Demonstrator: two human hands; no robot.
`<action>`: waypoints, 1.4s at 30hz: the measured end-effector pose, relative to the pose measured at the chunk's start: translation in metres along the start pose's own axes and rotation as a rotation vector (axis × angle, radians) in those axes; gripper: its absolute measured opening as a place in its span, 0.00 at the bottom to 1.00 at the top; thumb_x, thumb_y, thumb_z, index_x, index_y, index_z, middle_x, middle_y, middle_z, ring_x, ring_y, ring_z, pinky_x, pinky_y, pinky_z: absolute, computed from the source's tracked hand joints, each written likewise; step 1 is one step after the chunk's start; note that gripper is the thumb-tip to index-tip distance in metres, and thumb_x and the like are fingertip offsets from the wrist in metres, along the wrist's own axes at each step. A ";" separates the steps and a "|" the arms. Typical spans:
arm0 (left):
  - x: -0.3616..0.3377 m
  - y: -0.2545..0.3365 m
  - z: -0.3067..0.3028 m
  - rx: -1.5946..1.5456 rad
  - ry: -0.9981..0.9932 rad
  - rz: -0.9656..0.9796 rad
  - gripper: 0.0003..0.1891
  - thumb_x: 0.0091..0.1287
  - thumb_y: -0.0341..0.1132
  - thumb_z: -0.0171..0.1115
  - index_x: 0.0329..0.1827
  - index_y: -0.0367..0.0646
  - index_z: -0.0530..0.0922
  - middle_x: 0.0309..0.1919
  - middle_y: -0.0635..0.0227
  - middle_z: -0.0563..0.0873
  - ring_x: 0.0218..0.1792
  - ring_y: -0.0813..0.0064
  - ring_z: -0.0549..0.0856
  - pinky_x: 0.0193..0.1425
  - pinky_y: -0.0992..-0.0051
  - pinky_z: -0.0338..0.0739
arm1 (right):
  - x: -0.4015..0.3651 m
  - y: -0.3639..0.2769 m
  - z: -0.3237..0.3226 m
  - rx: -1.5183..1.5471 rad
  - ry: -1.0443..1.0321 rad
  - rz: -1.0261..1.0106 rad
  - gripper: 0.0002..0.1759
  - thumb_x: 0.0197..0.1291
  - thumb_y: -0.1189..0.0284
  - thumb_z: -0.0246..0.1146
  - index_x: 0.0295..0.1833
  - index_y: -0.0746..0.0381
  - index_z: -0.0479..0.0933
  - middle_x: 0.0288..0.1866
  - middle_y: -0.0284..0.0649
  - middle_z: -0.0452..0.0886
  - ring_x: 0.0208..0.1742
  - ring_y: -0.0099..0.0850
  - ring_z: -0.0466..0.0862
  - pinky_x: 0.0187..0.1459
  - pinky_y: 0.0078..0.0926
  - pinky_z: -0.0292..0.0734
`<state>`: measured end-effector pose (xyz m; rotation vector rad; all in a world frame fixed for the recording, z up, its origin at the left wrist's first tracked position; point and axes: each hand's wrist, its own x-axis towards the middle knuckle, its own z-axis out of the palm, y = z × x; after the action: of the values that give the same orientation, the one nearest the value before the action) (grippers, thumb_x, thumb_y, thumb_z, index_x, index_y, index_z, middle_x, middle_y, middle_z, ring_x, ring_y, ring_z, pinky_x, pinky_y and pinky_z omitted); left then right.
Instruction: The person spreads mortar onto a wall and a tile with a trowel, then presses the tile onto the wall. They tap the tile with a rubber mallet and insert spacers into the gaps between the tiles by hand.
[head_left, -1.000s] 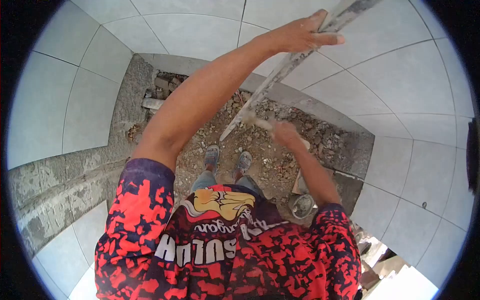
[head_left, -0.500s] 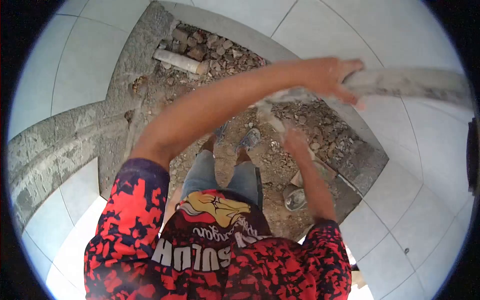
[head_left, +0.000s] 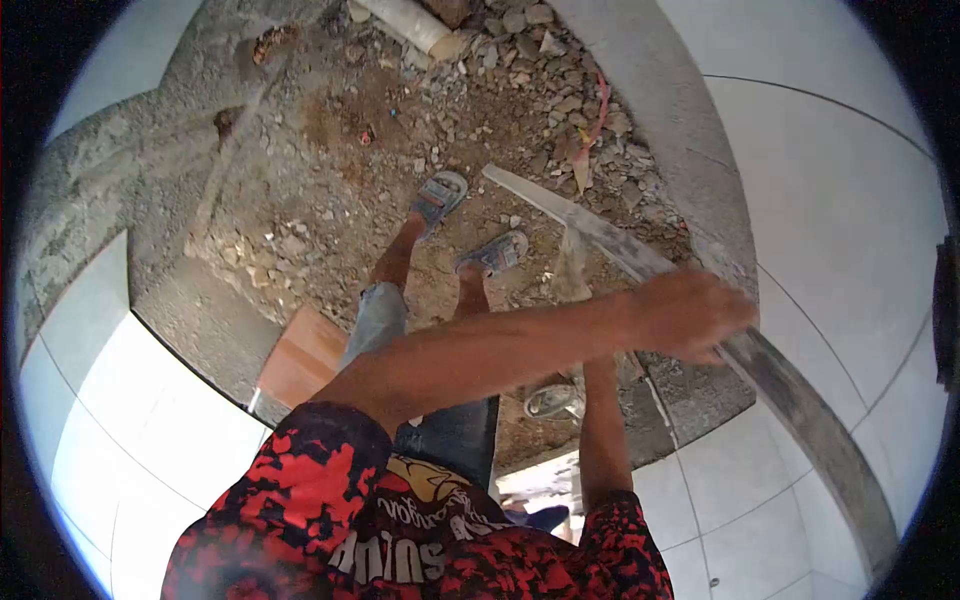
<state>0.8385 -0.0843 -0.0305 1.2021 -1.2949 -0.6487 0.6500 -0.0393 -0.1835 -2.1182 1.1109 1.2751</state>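
Observation:
A long grey board (head_left: 800, 400) runs slantwise from the rubble near the feet to the lower right. My left hand (head_left: 695, 315) is closed round it, with the left arm stretched across my body. Behind that forearm my right hand is hidden; only my right forearm (head_left: 605, 430) shows below. A pale, narrow piece (head_left: 572, 265) stands out just above the hidden hand, under the board. Whether the right hand holds it cannot be seen.
My sandalled feet (head_left: 492, 254) stand on dirt and broken stones (head_left: 560, 100). A white pipe (head_left: 405, 22) lies at the top. A brown tile (head_left: 303, 350) is at lower left, a loose sandal-like object (head_left: 552, 401) near my right forearm. Pale floor tiles (head_left: 800, 200) surround the pit.
The board has swung downward on the right, and its far end now shows over the rubble. My left hand has moved lower; my right hand has passed behind the left forearm. The view has shifted.

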 end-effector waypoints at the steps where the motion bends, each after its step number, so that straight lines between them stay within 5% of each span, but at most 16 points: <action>1: 0.001 0.002 0.000 0.009 0.074 0.078 0.22 0.46 0.43 0.68 0.36 0.39 0.69 0.27 0.62 0.78 0.30 0.58 0.82 0.32 0.61 0.76 | 0.007 -0.004 0.002 -0.017 -0.025 0.007 0.30 0.56 0.57 0.56 0.61 0.59 0.62 0.54 0.48 0.71 0.52 0.43 0.74 0.52 0.41 0.68; 6: 0.001 0.002 0.002 -0.067 0.043 0.028 0.22 0.46 0.44 0.68 0.34 0.39 0.68 0.25 0.63 0.77 0.27 0.61 0.82 0.30 0.63 0.76 | 0.022 -0.051 0.013 -0.031 -0.029 0.074 0.28 0.56 0.57 0.57 0.60 0.59 0.65 0.51 0.48 0.74 0.48 0.43 0.77 0.49 0.41 0.71; 8: 0.002 0.000 0.000 -0.059 0.015 0.022 0.22 0.46 0.45 0.68 0.34 0.39 0.68 0.25 0.63 0.77 0.27 0.61 0.82 0.29 0.64 0.75 | 0.015 -0.048 0.020 0.062 0.095 0.049 0.27 0.55 0.61 0.59 0.58 0.62 0.66 0.45 0.48 0.78 0.44 0.43 0.79 0.45 0.38 0.76; 10: 0.002 0.000 0.004 -0.128 0.049 0.021 0.21 0.46 0.45 0.66 0.33 0.39 0.69 0.23 0.63 0.77 0.25 0.62 0.81 0.30 0.63 0.75 | 0.014 -0.009 0.061 0.043 0.516 -0.245 0.28 0.52 0.61 0.61 0.56 0.63 0.67 0.46 0.48 0.77 0.44 0.42 0.79 0.45 0.39 0.76; 14: 0.002 -0.003 0.009 -0.099 0.034 -0.033 0.17 0.53 0.46 0.57 0.35 0.41 0.68 0.24 0.68 0.74 0.25 0.67 0.79 0.33 0.64 0.73 | 0.048 -0.022 0.061 0.289 0.273 -0.129 0.26 0.54 0.60 0.59 0.56 0.62 0.67 0.51 0.50 0.74 0.46 0.45 0.77 0.43 0.44 0.74; 17: 0.004 0.000 0.015 -0.124 0.077 -0.045 0.13 0.56 0.44 0.52 0.32 0.43 0.68 0.22 0.71 0.72 0.25 0.69 0.78 0.32 0.65 0.72 | 0.105 -0.074 0.064 0.128 0.155 -0.106 0.26 0.54 0.59 0.58 0.55 0.63 0.68 0.50 0.48 0.74 0.47 0.45 0.77 0.43 0.42 0.75; 19: 0.005 -0.005 0.016 -0.244 -0.092 -0.014 0.14 0.61 0.43 0.50 0.40 0.41 0.70 0.33 0.64 0.77 0.37 0.66 0.79 0.43 0.65 0.74 | 0.160 -0.091 0.093 -0.070 0.056 -0.010 0.27 0.55 0.58 0.57 0.56 0.63 0.67 0.46 0.47 0.77 0.43 0.46 0.79 0.42 0.40 0.76; 22: 0.001 -0.009 0.020 -0.245 -0.034 -0.020 0.13 0.61 0.43 0.50 0.39 0.42 0.70 0.32 0.65 0.75 0.35 0.67 0.77 0.41 0.66 0.72 | 0.230 -0.100 0.141 -0.015 -0.075 -0.049 0.28 0.56 0.56 0.57 0.57 0.61 0.67 0.47 0.48 0.77 0.43 0.48 0.79 0.44 0.40 0.76; 25: 0.001 -0.010 0.022 -0.261 0.019 0.014 0.12 0.60 0.42 0.50 0.37 0.42 0.69 0.30 0.67 0.74 0.33 0.69 0.75 0.38 0.67 0.70 | 0.232 -0.115 0.148 -0.034 0.029 -0.050 0.29 0.54 0.56 0.58 0.57 0.62 0.67 0.48 0.48 0.77 0.45 0.46 0.79 0.45 0.41 0.75; 27: 0.008 -0.001 0.026 -0.279 0.072 0.015 0.12 0.60 0.42 0.50 0.36 0.42 0.68 0.29 0.67 0.72 0.31 0.70 0.74 0.37 0.68 0.69 | 0.201 -0.092 0.156 0.021 0.326 -0.220 0.29 0.52 0.57 0.60 0.57 0.62 0.67 0.45 0.48 0.78 0.45 0.44 0.79 0.44 0.40 0.76; 32: -0.007 -0.009 0.005 -0.239 0.246 -0.005 0.11 0.60 0.42 0.51 0.33 0.43 0.67 0.26 0.70 0.69 0.28 0.73 0.71 0.33 0.70 0.65 | 0.208 -0.058 0.168 0.284 0.214 -0.184 0.31 0.50 0.61 0.62 0.60 0.60 0.66 0.48 0.48 0.77 0.47 0.43 0.79 0.48 0.41 0.74; 36: -0.012 -0.015 -0.003 -0.210 0.303 -0.023 0.11 0.60 0.42 0.51 0.31 0.44 0.66 0.24 0.71 0.67 0.25 0.75 0.68 0.30 0.72 0.63 | 0.248 -0.097 0.168 0.140 0.076 -0.038 0.32 0.50 0.61 0.62 0.60 0.62 0.65 0.48 0.47 0.77 0.47 0.42 0.79 0.48 0.41 0.73; 39: -0.012 -0.014 -0.005 -0.189 0.311 -0.021 0.11 0.60 0.42 0.51 0.29 0.45 0.65 0.22 0.73 0.65 0.23 0.76 0.66 0.27 0.74 0.61 | 0.242 -0.106 0.159 -0.055 0.113 -0.108 0.31 0.50 0.61 0.62 0.59 0.62 0.66 0.45 0.48 0.78 0.43 0.42 0.80 0.45 0.40 0.75; 41: -0.007 -0.010 -0.005 -0.189 0.332 -0.023 0.11 0.60 0.42 0.51 0.28 0.45 0.65 0.21 0.74 0.64 0.22 0.77 0.65 0.26 0.75 0.60 | 0.196 -0.079 0.155 -0.081 0.500 -0.340 0.30 0.48 0.62 0.63 0.57 0.61 0.67 0.43 0.49 0.78 0.41 0.45 0.80 0.44 0.41 0.75; 42: -0.005 -0.010 -0.004 -0.179 0.336 -0.028 0.11 0.60 0.42 0.52 0.28 0.45 0.65 0.21 0.74 0.63 0.21 0.78 0.64 0.25 0.75 0.59 | 0.174 -0.073 0.140 0.088 0.318 -0.203 0.29 0.47 0.63 0.63 0.57 0.60 0.67 0.45 0.50 0.77 0.42 0.45 0.79 0.45 0.42 0.74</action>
<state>0.8431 -0.0817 -0.0409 1.1272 -0.9212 -0.5422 0.6792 0.0287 -0.4068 -2.3504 1.0196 0.8028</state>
